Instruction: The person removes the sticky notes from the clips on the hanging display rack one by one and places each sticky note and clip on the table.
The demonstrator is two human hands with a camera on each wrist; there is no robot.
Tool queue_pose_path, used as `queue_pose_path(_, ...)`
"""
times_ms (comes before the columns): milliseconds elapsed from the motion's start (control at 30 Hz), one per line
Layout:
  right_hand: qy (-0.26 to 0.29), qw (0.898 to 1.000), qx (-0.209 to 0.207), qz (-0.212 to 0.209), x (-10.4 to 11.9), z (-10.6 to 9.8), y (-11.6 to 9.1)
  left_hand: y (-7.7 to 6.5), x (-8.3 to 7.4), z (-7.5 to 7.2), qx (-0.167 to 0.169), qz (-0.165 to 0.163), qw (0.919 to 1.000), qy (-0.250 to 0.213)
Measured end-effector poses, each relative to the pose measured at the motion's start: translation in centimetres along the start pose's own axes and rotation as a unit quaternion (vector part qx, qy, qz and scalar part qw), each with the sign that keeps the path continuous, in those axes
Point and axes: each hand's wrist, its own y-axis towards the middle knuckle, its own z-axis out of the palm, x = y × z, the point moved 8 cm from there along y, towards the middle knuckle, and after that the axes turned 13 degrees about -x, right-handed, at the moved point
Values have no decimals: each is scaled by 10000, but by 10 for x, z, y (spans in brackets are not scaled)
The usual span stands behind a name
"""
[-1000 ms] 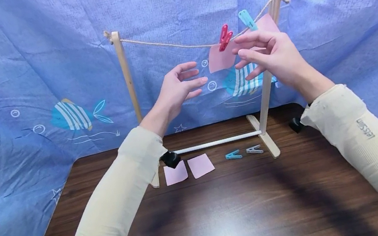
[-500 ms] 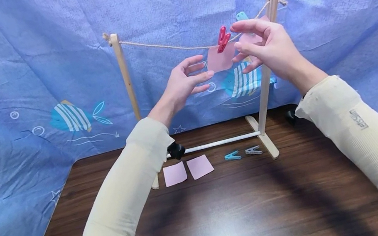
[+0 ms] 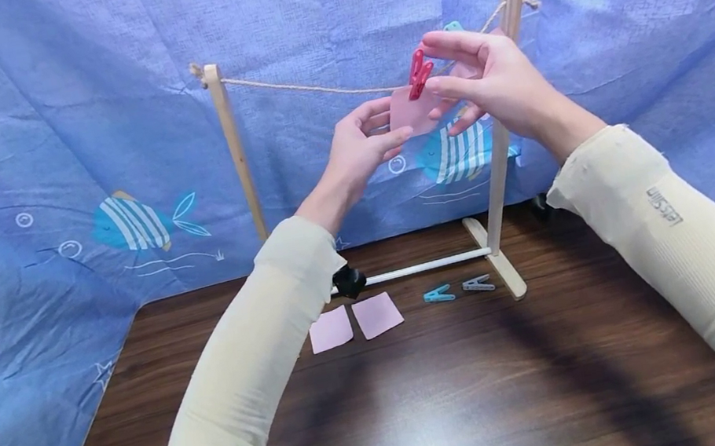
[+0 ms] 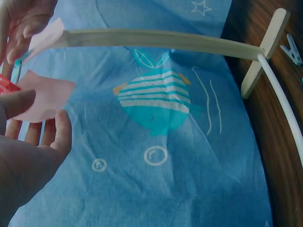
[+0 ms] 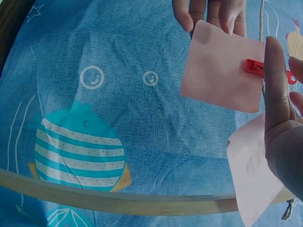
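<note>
A square of pink paper (image 3: 408,112) hangs from the rope, fixed by a red clothespin (image 3: 421,75). My left hand (image 3: 363,141) holds this paper at its left edge, the thumb in front and fingers behind. My right hand (image 3: 496,83) is up at the clothespin, index finger near its upper handle and thumb near the lower one, still spread apart. In the right wrist view, one end of the clothespin (image 5: 291,77) shows beside my thumb. Behind my right hand, a second pink paper (image 5: 253,165) hangs, with a light-blue clothespin (image 3: 454,26) partly hidden.
The rope (image 3: 305,87) sags between two wooden posts (image 3: 236,156) joined low by a white rod (image 3: 430,266). On the brown table (image 3: 443,383) lie two pink squares (image 3: 377,315), a blue clothespin (image 3: 439,294) and a grey clothespin (image 3: 478,284). A blue fish-print cloth hangs behind.
My left hand has moved right and up and now holds the paper's edge. My right hand has moved left from beside the paper to the red clothespin.
</note>
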Motion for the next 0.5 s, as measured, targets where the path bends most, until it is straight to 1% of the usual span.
queue_pose_path(133, 9, 10000, 81, -28, 0, 3, 2, -1, -2, 2, -96, 70, 9999, -36)
queue_pose_path(367, 118, 9999, 52, 72, -1, 5, 3, 0, -4, 2, -142, 244, 9996, -94)
queue_pose_path(500, 9, 10000, 35, 40, -1, 4, 3, 1, -2, 0, -187, 154, 9995, -198)
